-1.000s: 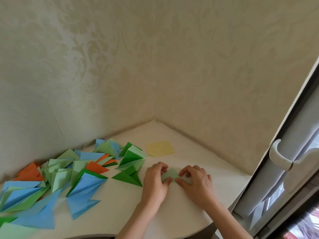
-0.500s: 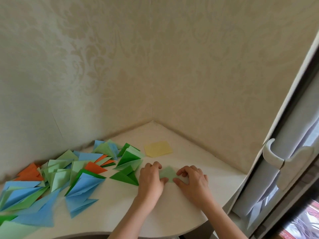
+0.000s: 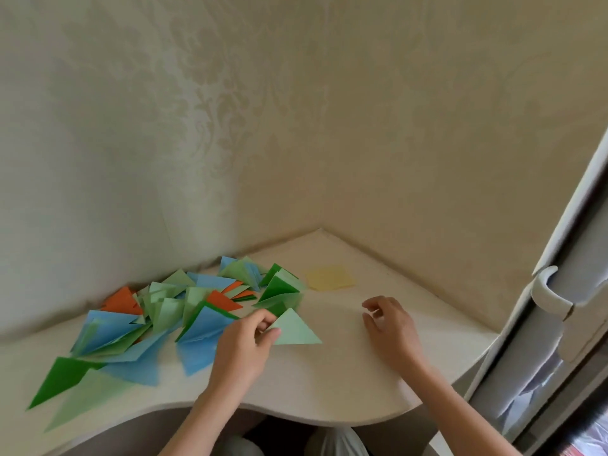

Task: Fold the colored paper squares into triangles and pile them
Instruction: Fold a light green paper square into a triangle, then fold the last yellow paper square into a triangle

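Paper, a smooth desk and a bumpy wall

We see thin, flat paper triangles (image 3: 158, 320), a smooth matt desk (image 3: 329, 373), a wall (image 3: 296, 126) with raised patterns, and a shiny plastic handle (image 3: 546, 291).

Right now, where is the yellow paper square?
In the head view, the flat yellow paper square lies near the table's back corner, just right of the pile of folded triangles, beyond both hands.

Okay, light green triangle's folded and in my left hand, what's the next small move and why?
Probably carry the light green triangle leftward onto the pile of folded triangles and let go. The left hand pinches its corner, it looks fully folded, and the right hand hovers free, nearest the yellow paper square, which is unfolded.
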The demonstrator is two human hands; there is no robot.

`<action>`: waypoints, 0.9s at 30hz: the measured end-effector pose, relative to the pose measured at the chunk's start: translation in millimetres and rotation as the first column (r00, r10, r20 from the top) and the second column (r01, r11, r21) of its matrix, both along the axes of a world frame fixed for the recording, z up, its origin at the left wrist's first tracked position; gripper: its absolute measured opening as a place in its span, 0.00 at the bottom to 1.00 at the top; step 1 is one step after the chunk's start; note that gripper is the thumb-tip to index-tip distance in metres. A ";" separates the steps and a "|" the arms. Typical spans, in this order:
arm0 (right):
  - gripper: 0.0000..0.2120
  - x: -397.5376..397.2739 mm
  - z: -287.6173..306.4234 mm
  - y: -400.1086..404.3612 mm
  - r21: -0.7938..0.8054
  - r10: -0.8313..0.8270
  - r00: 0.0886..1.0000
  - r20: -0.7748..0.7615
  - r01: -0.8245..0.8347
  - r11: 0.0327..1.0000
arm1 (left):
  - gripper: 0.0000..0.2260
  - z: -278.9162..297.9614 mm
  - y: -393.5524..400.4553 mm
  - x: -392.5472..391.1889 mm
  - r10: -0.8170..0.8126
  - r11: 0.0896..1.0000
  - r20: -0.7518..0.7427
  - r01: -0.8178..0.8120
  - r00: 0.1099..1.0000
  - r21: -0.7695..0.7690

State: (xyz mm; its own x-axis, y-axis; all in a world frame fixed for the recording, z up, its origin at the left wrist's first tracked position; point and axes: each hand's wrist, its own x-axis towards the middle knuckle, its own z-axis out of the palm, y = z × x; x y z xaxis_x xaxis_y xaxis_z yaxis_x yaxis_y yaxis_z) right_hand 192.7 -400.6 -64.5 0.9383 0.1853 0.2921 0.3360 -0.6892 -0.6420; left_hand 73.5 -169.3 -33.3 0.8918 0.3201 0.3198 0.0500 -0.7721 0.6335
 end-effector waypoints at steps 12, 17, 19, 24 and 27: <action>0.25 46.4 9.9 89.1 -0.433 0.193 0.981 0.011 -0.169 0.885 | 0.09 -34.7 34.0 24.3 0.128 0.991 0.004 -0.128 0.992 0.027; 0.27 55.8 0.1 93.7 -0.482 0.173 0.983 -0.059 -0.179 0.858 | 0.08 -48.3 35.9 43.6 0.149 0.987 0.056 -0.152 0.987 0.056; 0.25 56.4 -1.7 91.4 -0.444 0.133 0.990 -0.041 -0.137 0.886 | 0.07 -51.5 35.7 49.9 0.187 0.978 0.082 -0.193 0.979 0.077; 0.10 54.4 1.3 80.3 -0.354 0.045 0.997 0.060 -0.021 0.935 | 0.03 -52.0 33.1 59.9 0.246 0.948 0.112 -0.263 0.963 0.179; 0.08 49.2 -2.3 69.8 -0.304 0.056 0.994 0.091 -0.026 0.952 | 0.02 -50.2 29.8 57.1 0.237 0.932 0.103 -0.256 0.966 0.256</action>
